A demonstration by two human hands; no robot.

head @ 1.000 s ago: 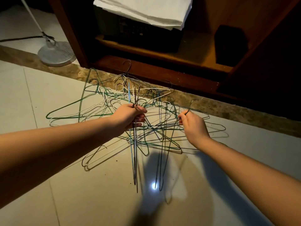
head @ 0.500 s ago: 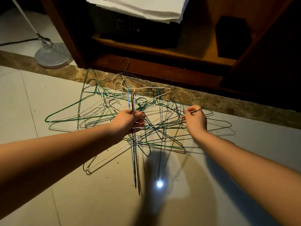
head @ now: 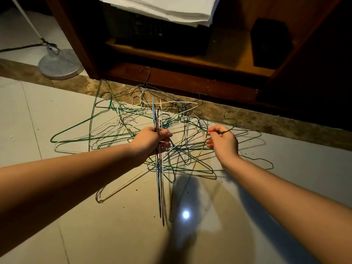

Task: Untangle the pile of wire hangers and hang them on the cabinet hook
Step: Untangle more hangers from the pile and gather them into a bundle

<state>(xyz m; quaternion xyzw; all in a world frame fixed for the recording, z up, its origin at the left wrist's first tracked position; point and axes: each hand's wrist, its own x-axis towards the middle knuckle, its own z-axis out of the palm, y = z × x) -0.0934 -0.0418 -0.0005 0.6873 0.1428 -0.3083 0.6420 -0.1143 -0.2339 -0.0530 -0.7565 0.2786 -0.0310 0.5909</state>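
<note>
On the far left a round metal stand base (head: 59, 64) sits on the tiled floor (head: 99, 237). The tangled pile of wire hangers (head: 144, 119), green, white and dark, lies on the floor in front of the wooden cabinet (head: 190, 82). The left hand (head: 152, 140) grips a bunch of hangers (head: 159, 187), held upright above the pile. To the right, the right hand (head: 222, 141) pinches the neck of a green hanger (head: 224, 132) between thumb and fingers. Folded white cloth (head: 162, 8) and a dark box (head: 270, 42) are inside the cabinet.
</note>
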